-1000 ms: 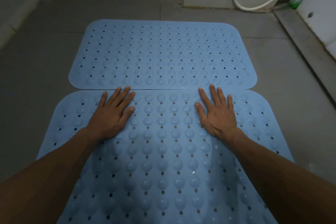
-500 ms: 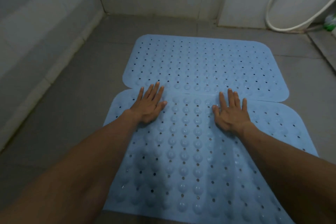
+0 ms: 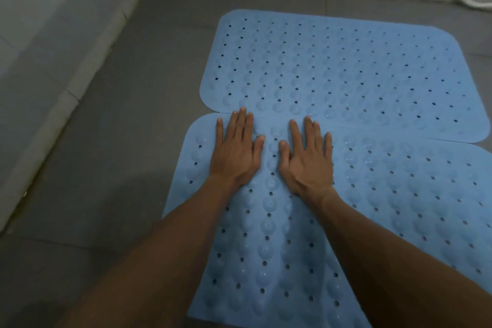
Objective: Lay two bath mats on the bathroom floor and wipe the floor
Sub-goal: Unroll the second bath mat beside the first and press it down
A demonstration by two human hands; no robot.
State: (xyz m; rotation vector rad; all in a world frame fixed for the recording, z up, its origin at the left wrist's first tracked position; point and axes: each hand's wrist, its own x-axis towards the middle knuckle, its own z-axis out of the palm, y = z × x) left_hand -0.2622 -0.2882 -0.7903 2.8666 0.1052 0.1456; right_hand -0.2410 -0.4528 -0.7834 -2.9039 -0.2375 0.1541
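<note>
Left hand [image 3: 235, 150] and right hand [image 3: 308, 158] press flat, fingers [image 3: 241, 121] spread and holding nothing, on the near blue mat [image 3: 399, 194] at frame centre.

Dim, flat bluish light, soft shadows, mild overall blur and wide-angle bending at the edges.
</note>
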